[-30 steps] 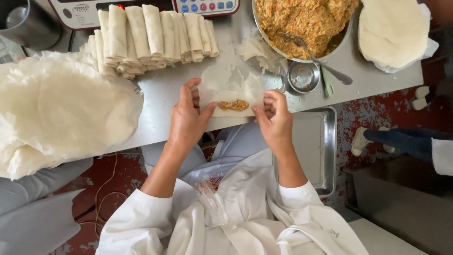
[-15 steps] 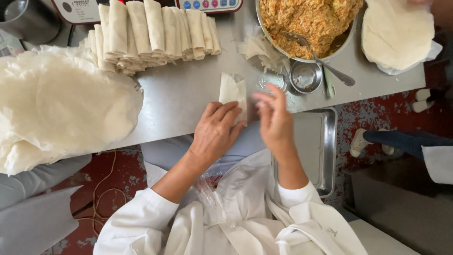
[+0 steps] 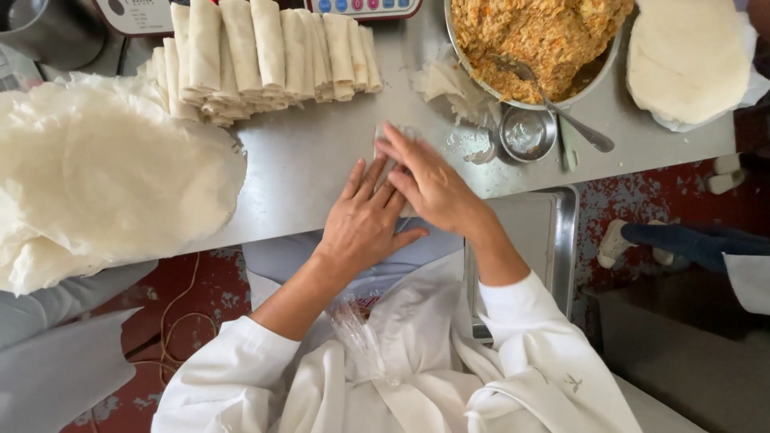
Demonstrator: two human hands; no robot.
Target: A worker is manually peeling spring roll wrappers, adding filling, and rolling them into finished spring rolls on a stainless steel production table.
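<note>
Steel table [image 3: 321, 172] — pressing flat with left hand [image 3: 365, 220], right hand [image 3: 429, 184], fingers extended over mostly hidden roll [image 3: 391, 138] — risking tearing.

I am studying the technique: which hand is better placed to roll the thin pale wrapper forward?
Probably the right hand: it lies flat across the thin pale wrapper, while the left hand sits behind it.

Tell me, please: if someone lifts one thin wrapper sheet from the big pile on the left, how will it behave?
Probably floppy: the wrapper pile sags over the table edge. Likely light and easy to tear, since its edges look thin, crinkled and almost see-through. The sheets may also cling together, because they lie pressed in one stack.
</note>
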